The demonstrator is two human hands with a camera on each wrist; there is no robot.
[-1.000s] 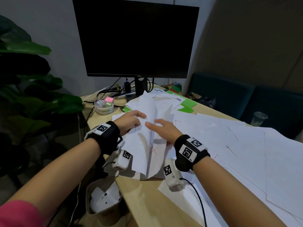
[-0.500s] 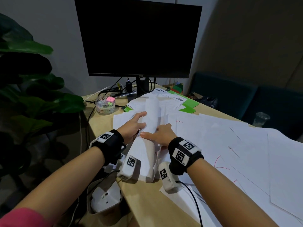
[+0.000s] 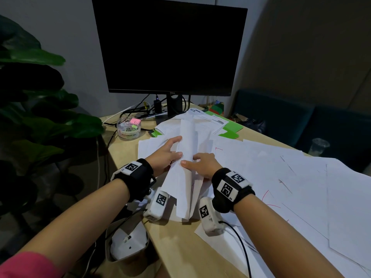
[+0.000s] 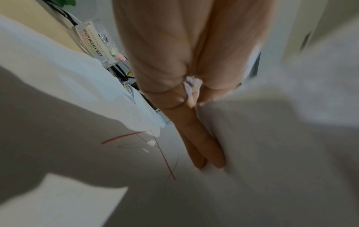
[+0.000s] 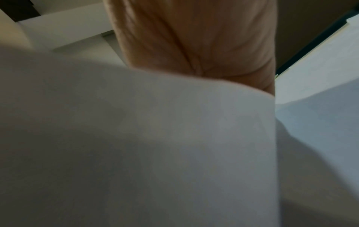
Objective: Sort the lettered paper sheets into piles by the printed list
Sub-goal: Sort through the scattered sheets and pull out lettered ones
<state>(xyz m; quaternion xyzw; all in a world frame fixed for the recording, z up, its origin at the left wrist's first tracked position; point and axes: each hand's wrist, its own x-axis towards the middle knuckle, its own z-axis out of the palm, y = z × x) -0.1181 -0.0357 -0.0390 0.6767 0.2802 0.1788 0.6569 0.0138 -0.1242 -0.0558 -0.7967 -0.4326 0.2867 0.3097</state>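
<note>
A bundle of white sheets (image 3: pixel 186 173) stands bowed on edge near the desk's left front corner. My left hand (image 3: pixel 170 154) presses flat against its left side, and two straight fingers (image 4: pixel 204 145) lie along the paper. My right hand (image 3: pixel 197 162) holds the bundle from the right, thumb laid over its ridge; its fingers are hidden by the paper (image 5: pixel 155 138) in the right wrist view. More white sheets with red pen strokes (image 3: pixel 281 177) lie spread over the desk to the right. A printed sheet (image 3: pixel 212 120) lies behind the bundle.
A dark monitor (image 3: pixel 170 47) stands at the back with cables by its foot. A clear stationery tub (image 3: pixel 129 129) sits back left, green folders (image 3: pixel 230 129) back right. A plant (image 3: pixel 40 117) is beyond the left desk edge (image 3: pixel 180 247). A plastic cup (image 3: pixel 319 145) stands far right.
The hands have drawn closer together, squeezing the loosely bowed sheets into a narrower, more upright bundle. The bundle has slid slightly toward me.
</note>
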